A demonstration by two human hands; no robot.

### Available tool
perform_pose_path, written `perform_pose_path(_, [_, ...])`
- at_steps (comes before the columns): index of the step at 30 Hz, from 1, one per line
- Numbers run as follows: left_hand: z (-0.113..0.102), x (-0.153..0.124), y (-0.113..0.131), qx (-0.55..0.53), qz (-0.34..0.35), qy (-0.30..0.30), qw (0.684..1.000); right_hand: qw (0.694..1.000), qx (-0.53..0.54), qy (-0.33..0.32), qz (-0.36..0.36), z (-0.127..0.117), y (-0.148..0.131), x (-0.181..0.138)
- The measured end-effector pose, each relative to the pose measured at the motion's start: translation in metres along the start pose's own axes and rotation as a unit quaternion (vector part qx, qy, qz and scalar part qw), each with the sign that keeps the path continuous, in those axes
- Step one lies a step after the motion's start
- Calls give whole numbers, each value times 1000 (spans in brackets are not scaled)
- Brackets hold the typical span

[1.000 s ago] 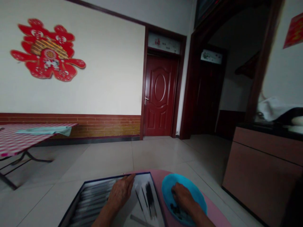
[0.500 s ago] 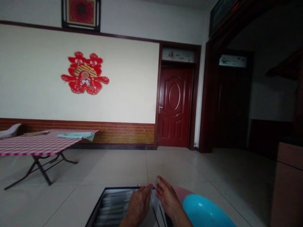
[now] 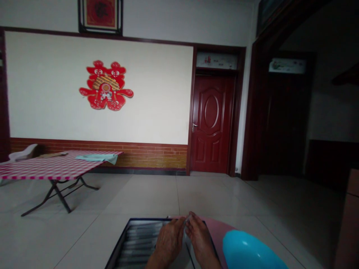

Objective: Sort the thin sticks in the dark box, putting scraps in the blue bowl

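My left hand and my right hand sit side by side at the bottom of the view, their fingertips meeting. A small pale item shows at the right fingertips, too small to name. Below the hands lies a dark-rimmed flat tray holding rows of grey strips. A thin dark stick lies in its lighter part. To the right, a turquoise bowl rests on a pink surface, its inside hidden at this angle.
A folding table with a red-and-white checked cloth stands at the left, a teal cloth on it. Beyond the tiled floor is a dark red door. A wooden cabinet edges the right side.
The view has tilted up and swung left. My right hand has left the turquoise bowl and come beside my left hand above the tray. The bowl has slid to the lower edge.
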State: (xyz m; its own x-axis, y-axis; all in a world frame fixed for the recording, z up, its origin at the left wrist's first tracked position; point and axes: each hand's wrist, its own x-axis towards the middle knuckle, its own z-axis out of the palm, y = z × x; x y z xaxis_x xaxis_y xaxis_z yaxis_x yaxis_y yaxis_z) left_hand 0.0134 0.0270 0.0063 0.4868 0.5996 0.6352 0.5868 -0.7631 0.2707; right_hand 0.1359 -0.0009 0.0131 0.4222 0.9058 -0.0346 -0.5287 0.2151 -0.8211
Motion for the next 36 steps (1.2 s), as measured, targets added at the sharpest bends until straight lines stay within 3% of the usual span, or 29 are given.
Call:
perform_pose_path(18, [-5, 0, 3, -12, -43, -51, 998, 995, -91, 10, -32, -6, 10, 4])
perform_pose_path(25, [6, 1, -3, -39, -28, 49, 998, 996, -81, -23, -17, -4, 12, 6])
perform_pose_path(36, [12, -3, -13, 23, -56, -14, 998, 997, -72, -20, -1, -1, 4, -2])
